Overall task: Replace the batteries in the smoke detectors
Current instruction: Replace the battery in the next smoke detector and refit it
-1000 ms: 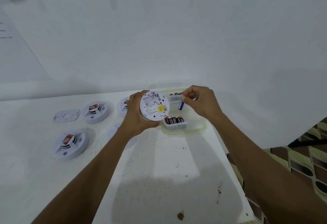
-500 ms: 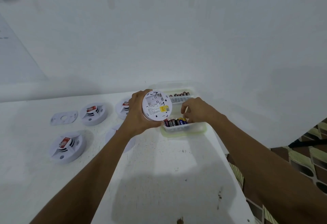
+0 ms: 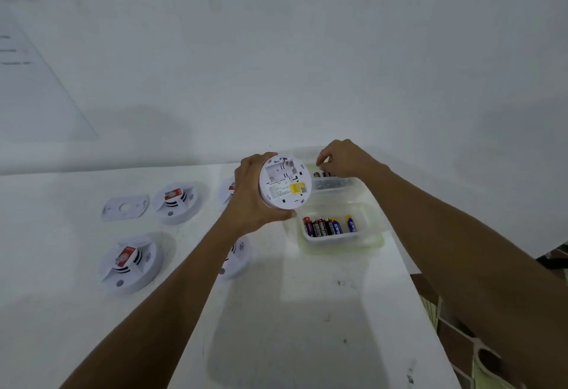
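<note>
Head view: the smoke detector [image 3: 284,184] is gripped, back showing, by the left hand [image 3: 252,201] above the desk [image 3: 307,327]. At two o'clock the right hand [image 3: 342,159] is curled over the far tub [image 3: 345,185] (whether anything is pinched cannot be told). Judged mid-swap: a battery must next be seated.

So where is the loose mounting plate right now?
Head view, far left on the table: the plate lies flat just left of the rear detector, behind the nearer detector.
</note>
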Demonstrator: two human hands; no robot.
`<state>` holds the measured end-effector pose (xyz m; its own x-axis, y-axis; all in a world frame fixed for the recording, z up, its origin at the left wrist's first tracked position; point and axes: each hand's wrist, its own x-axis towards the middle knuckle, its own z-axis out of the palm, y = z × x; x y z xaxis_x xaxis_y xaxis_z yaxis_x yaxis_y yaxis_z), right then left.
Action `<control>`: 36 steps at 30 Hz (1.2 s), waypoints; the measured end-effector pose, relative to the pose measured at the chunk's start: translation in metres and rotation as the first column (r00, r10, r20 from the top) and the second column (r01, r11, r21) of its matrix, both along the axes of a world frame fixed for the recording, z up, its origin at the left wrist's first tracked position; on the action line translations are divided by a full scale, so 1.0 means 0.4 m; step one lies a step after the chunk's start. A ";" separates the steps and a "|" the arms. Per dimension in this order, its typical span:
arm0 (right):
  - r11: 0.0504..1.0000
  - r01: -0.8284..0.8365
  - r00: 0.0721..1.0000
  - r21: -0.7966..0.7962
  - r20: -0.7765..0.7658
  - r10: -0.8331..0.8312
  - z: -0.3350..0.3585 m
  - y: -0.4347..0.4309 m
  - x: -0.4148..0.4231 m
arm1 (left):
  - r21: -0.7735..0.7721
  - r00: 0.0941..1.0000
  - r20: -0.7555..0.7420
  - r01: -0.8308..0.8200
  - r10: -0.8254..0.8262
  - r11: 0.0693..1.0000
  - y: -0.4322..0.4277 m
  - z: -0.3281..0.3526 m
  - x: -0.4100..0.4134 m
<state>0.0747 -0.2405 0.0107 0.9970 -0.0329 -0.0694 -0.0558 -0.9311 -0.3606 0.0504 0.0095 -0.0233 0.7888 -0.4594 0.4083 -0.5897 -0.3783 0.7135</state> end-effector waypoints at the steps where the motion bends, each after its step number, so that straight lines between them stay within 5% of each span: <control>1: 1.000 -0.004 0.999 -0.017 -0.035 0.003 -0.006 0.006 0.011 | 0.008 1.000 -0.014 -0.002 0.002 1.000 0.001 0.000 0.002; 8: 0.999 0.028 0.992 -0.021 -0.123 -0.030 -0.028 0.017 0.046 | 0.041 0.999 -0.030 -0.013 0.014 0.999 0.006 -0.008 0.022; 15: 0.957 0.130 0.990 0.258 0.013 -0.138 0.004 0.013 -0.001 | 0.026 1.000 -0.027 0.010 -0.009 1.000 0.003 -0.013 0.029; 20: 0.699 0.086 0.900 0.710 0.245 -0.359 0.069 0.049 -0.105 | -0.001 1.000 -0.003 0.027 -0.027 1.000 -0.004 -0.004 0.016; 23: 0.569 0.016 0.872 0.822 0.267 -0.410 0.081 0.101 -0.168 | -0.021 0.999 0.032 0.043 -0.042 0.999 -0.012 0.002 0.000; 29: 0.693 0.078 0.762 0.716 0.405 -0.505 0.007 0.213 -0.230 | -0.059 0.997 0.064 0.037 -0.033 0.998 -0.040 0.010 -0.030; 36: 0.728 0.023 0.720 0.685 0.494 -0.487 -0.026 0.254 -0.266 | -0.071 0.996 0.069 0.059 -0.054 0.996 -0.043 -0.008 -0.024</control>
<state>-0.0317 -0.1388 0.0003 0.7655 -0.4760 0.4329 0.1887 -0.4772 -0.8583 0.0408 -0.0079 -0.0265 0.7324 -0.4692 0.4934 -0.6559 -0.2915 0.6963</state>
